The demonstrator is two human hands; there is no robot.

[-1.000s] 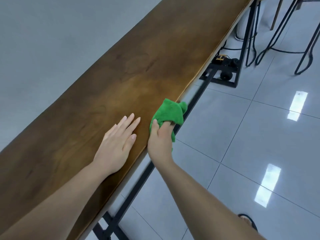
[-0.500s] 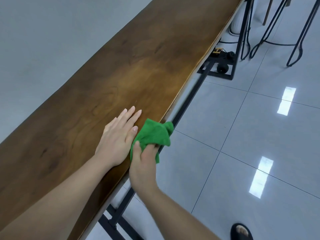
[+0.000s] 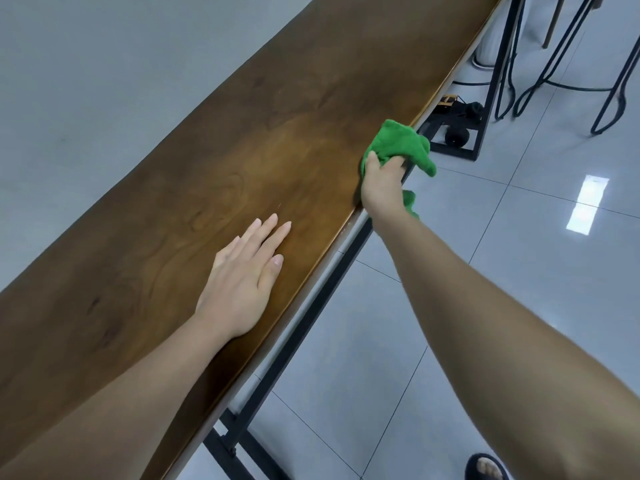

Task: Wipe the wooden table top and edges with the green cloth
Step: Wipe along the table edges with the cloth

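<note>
Worktop: a long, narrow wooden worktop (image 3: 214, 174) with a dark brown, grained top runs from lower left to upper right; its far side lies against a plain grey wall (image 3: 104, 64).
Near edge: a paler strip runs along the worktop's front edge, above a black metal frame (image 3: 311, 327) that carries it.
Green cloth: the green cloth (image 3: 398, 142) is bunched over the near edge of the worktop, partly on the top and partly hanging off the side; one tail hangs to the right and another bit shows below the wrist.
Right hand: the right hand (image 3: 382, 183) is closed around the cloth at the edge, thumb on the top surface, fingers curled down over the side and mostly hidden by the fabric.
Left hand: the left hand (image 3: 242, 282) lies flat, palm down on the top, fingers straight and close together, thumb alongside; it holds nothing and sits well apart from the cloth, nearer the camera.
Arms: both forearms are bare and reach in from the bottom of the view.
Containers: none can be made out on the worktop or floor.
Floor: glossy grey tiles (image 3: 519, 271) with bright light reflections.
Under the far end: a small yellow and black wheeled toy vehicle (image 3: 457, 116) sits on the frame's lower bar.
Upper right: thin black metal stool legs (image 3: 554, 74) stand on the tiles.
Bottom right: a foot in a dark sandal (image 3: 486, 467) shows at the edge.
</note>
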